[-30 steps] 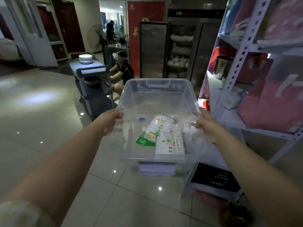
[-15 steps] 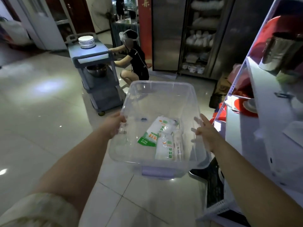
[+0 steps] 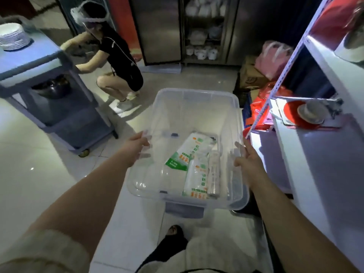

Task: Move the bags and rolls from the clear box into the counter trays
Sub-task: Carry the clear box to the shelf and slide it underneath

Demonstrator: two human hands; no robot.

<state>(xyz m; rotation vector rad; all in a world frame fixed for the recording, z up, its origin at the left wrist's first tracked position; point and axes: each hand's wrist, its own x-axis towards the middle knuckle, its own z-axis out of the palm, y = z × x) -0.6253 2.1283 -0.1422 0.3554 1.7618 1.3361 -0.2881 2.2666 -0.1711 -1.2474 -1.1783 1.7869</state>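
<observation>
Two hands: one on each side of the clear plastic box [image 3: 197,107], over the pale tiled floor [image 3: 39,174].
Left hand [image 3: 136,146]: fingers curled over the left rim, grasping it.
Right hand [image 3: 248,160]: fingers straight and released, pressed flat against the right wall.
Box contents: white-and-green printed bags [image 3: 187,154] and a clear-wrapped roll [image 3: 213,174], lying on the bottom toward the near right.
White metal shelf [image 3: 315,154]: just right of the box.
Grey trolley [image 3: 49,107]: far left, stack of white plates [image 3: 11,36] on top.
Crouching person in black [image 3: 120,62]: beside the trolley.
</observation>
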